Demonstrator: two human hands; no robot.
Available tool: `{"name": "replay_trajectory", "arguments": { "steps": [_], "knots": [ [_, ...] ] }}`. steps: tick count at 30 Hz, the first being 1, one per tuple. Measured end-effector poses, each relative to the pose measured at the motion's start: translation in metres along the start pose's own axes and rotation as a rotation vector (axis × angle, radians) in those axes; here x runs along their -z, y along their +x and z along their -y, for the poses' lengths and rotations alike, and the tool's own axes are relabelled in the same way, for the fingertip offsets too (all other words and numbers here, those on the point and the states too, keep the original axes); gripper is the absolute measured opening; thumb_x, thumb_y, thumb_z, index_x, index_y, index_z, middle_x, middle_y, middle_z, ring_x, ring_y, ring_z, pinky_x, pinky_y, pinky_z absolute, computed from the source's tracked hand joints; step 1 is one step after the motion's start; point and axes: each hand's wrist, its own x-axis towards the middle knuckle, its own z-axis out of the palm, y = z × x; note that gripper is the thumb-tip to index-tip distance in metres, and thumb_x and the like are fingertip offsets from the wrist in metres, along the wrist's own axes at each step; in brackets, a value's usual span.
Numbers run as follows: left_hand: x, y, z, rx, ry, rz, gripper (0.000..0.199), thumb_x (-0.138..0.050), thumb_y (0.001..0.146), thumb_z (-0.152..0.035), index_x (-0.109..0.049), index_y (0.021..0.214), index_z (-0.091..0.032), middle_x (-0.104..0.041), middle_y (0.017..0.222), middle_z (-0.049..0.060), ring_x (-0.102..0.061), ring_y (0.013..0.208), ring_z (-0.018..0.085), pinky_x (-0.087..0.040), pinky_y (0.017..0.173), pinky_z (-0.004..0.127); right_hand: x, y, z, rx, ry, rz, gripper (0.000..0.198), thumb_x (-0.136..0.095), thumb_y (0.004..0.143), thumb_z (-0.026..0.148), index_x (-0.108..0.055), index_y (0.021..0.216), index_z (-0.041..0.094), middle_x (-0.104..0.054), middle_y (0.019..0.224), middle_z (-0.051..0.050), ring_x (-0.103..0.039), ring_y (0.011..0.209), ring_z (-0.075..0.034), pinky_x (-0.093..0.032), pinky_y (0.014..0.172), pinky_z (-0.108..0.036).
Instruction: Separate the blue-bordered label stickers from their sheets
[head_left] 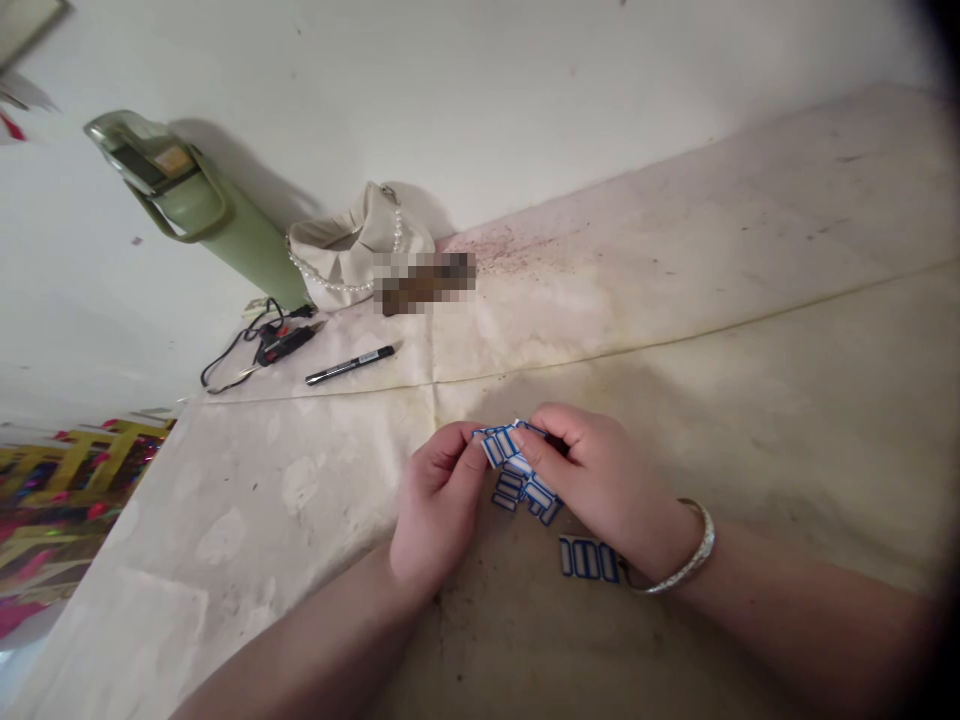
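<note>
Between my two hands is a small white label strip [498,446] with blue-bordered boxes. My left hand [442,490] pinches its left end between thumb and curled fingers. From the other side, my right hand [592,480] grips it with thumb and fingers; a bracelet circles that wrist. Just below my fingers, more blue-and-white label pieces [529,490] overlap in a loose pile; whether some of them are also held I cannot tell. Close under my right wrist, another label strip [589,559] lies flat on the table, partly hidden by the hand.
A black pen [349,365] lies on the stained cloth-covered table [315,560]. Behind it are a corded black tool [281,342], a green bottle [225,225] and a cream bag [345,250] with a pearl strap. A blurred-out object [425,283] sits beside the bag, near the wall.
</note>
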Motion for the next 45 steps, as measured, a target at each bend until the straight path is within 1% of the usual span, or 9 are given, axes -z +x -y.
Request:
{"name": "replay_trajectory", "arguments": {
  "steps": [7, 14, 22, 28, 34, 45],
  "knots": [
    [0.0, -0.0006, 0.0007, 0.003, -0.011, 0.014, 0.019, -0.05, 0.089, -0.03, -0.066, 0.09, -0.019, -0.061, 0.074, -0.002, -0.053, 0.073, 0.013, -0.042, 0.066, 0.021, 0.0003, -0.0017, -0.0007, 0.012, -0.006, -0.005, 0.033, -0.045, 0.089, 0.037, -0.048, 0.062, 0.021, -0.05, 0.056, 0.003, -0.046, 0.053, -0.012, -0.031, 0.049, -0.026],
    [0.0005, -0.0009, 0.0009, 0.017, -0.004, 0.016, 0.02, -0.05, 0.089, -0.032, -0.066, 0.092, -0.02, -0.063, 0.075, -0.002, -0.054, 0.073, 0.013, -0.042, 0.066, 0.021, -0.0005, -0.0005, -0.0015, 0.01, 0.005, -0.009, 0.033, -0.047, 0.088, 0.037, -0.046, 0.059, 0.021, -0.048, 0.055, 0.003, -0.045, 0.052, -0.012, -0.031, 0.048, -0.025],
    [0.0002, -0.0002, 0.0008, 0.01, 0.004, 0.026, 0.022, -0.05, 0.089, -0.033, -0.067, 0.091, -0.019, -0.065, 0.077, 0.0, -0.055, 0.073, 0.014, -0.043, 0.067, 0.022, 0.0012, -0.0002, 0.0001, 0.003, 0.001, -0.004, 0.029, -0.047, 0.088, 0.035, -0.051, 0.063, 0.02, -0.052, 0.056, 0.002, -0.047, 0.054, -0.012, -0.032, 0.049, -0.026],
    [-0.0005, -0.0003, 0.0031, 0.004, -0.016, 0.026, 0.021, -0.051, 0.089, -0.034, -0.066, 0.09, -0.019, -0.061, 0.073, -0.001, -0.053, 0.071, 0.013, -0.042, 0.065, 0.021, 0.0, 0.0001, -0.0015, 0.021, 0.02, 0.025, 0.025, -0.047, 0.088, 0.033, -0.054, 0.067, 0.021, -0.055, 0.06, 0.002, -0.048, 0.056, -0.012, -0.033, 0.051, -0.026],
    [-0.0005, -0.0002, 0.0015, 0.002, -0.018, 0.044, 0.019, -0.051, 0.089, -0.031, -0.066, 0.09, -0.02, -0.063, 0.075, -0.001, -0.053, 0.072, 0.012, -0.043, 0.066, 0.021, -0.0015, -0.0009, -0.0032, 0.047, -0.011, 0.071, 0.022, -0.046, 0.088, 0.03, -0.054, 0.069, 0.021, -0.056, 0.062, 0.002, -0.047, 0.057, -0.012, -0.032, 0.05, -0.026],
    [-0.0014, 0.0003, 0.0019, -0.006, -0.015, 0.042, 0.014, -0.054, 0.087, -0.028, -0.065, 0.088, -0.019, -0.06, 0.073, -0.002, -0.052, 0.07, 0.011, -0.042, 0.064, 0.02, 0.0002, -0.0004, -0.0039, 0.048, -0.026, 0.092, 0.022, -0.046, 0.089, 0.03, -0.055, 0.071, 0.022, -0.056, 0.063, 0.002, -0.048, 0.058, -0.013, -0.032, 0.051, -0.026]
  ]
}}
